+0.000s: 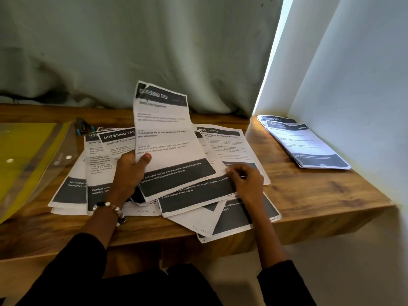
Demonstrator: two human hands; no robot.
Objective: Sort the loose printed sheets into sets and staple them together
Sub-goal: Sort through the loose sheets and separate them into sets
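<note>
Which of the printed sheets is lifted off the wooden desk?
The "DRESSING TABLE" printed sheet, gripped by the left hand, stands tilted up; the other loose sheets lie flat.

loose white printed sheets with black header bands [198,195]: roughly ten, overlapping | neat white stapled-looking paper stack [304,144]: one | yellow clear-flap plastic folder [28,151]: one | wooden table [309,195]: one

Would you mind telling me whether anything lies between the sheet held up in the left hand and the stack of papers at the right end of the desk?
Nothing visible does: bare desk separates the raised sheet from the stack.
</note>
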